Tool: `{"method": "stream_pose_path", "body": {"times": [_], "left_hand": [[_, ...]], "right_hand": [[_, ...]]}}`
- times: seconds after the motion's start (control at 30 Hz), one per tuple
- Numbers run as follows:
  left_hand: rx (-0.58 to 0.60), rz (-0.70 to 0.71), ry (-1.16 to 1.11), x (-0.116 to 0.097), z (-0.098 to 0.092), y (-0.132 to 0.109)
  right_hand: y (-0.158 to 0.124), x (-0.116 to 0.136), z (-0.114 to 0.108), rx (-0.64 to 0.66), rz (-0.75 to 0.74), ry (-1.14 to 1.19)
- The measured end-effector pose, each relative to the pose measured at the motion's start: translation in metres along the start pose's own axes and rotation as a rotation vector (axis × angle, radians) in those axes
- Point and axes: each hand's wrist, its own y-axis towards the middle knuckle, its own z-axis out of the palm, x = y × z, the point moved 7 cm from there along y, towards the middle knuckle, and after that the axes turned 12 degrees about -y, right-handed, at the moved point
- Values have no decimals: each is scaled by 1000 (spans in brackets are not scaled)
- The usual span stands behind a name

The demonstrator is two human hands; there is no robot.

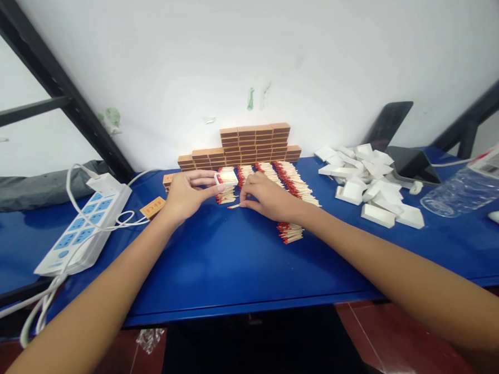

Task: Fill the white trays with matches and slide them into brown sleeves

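Between the thumb and fingers of my left hand is a small white matchbox tray, tilted, with some red-tipped matches inside. My right hand pinches a single match just above the blue table, its red head pointing left. Rows of matches lie behind and beside my right hand, partly covered by it. A smaller bundle of matches rests under my right forearm. Below the tray more matches show on the table.
Orange-brown matchboxes are stacked against the wall. One matchbox lies left, near a white power strip with cables. White empty trays are heaped right, before a dark phone. A plastic bottle lies farther right.
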Motion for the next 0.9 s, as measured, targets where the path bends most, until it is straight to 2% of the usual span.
{"method": "stream_pose_path", "body": {"times": [0.17,0.27,0.4,0.6,0.77,0.9], "left_hand": [[45,56,201,2,0,4],[92,92,276,0,5,3],[165,30,197,-2,16,-3],[192,-61,14,3,23,-8],[170,-139,-79,7,22,-7],[40,-79,-92,0,11,-5]], "right_hand": [[-7,5,-11,52,-18,58],[-10,0,-28,-55,6,70],[-11,-13,-39,-215,104,1],[-11,-8,-38,-310,98,2],[-12,-1,-45,-368,90,62],[-13,-4,-52,-456,162,142]]}}
